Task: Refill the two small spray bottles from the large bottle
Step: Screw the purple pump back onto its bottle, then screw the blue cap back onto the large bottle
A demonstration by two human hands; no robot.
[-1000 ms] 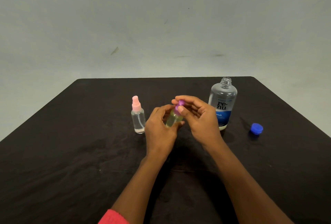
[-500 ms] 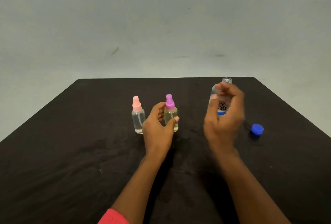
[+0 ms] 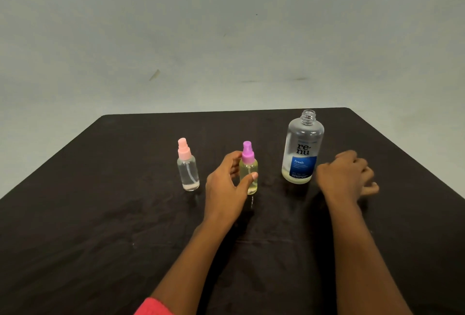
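Three bottles stand upright on a dark table [image 3: 100, 214], seen from above the person's own hands. Largest is the large bottle [image 3: 303, 148], at about one o'clock from the table's middle: clear, blue-labelled, its neck uncapped, with only a shallow layer of pale liquid at the bottom. Next in size come the hands. The left hand [image 3: 226, 189] sits near the centre, thumb and fingers curled loosely around the purple-capped spray bottle [image 3: 248, 171], thumb tip touching its front, steadying it on the table. The right hand [image 3: 347, 178] rests low at three o'clock, just beside the large bottle, its fingers curled down over something; whether it pinches anything cannot be told, since the fingers hide what lies beneath. The purple-capped bottle looks nearly full of yellowish liquid and has its sprayer on, so that refill appears done. Smallest in fill is the pink-capped spray bottle [image 3: 188, 166], at eleven o'clock, capped and touched by neither hand, holding only a thin layer at its base. It seems still to need filling.
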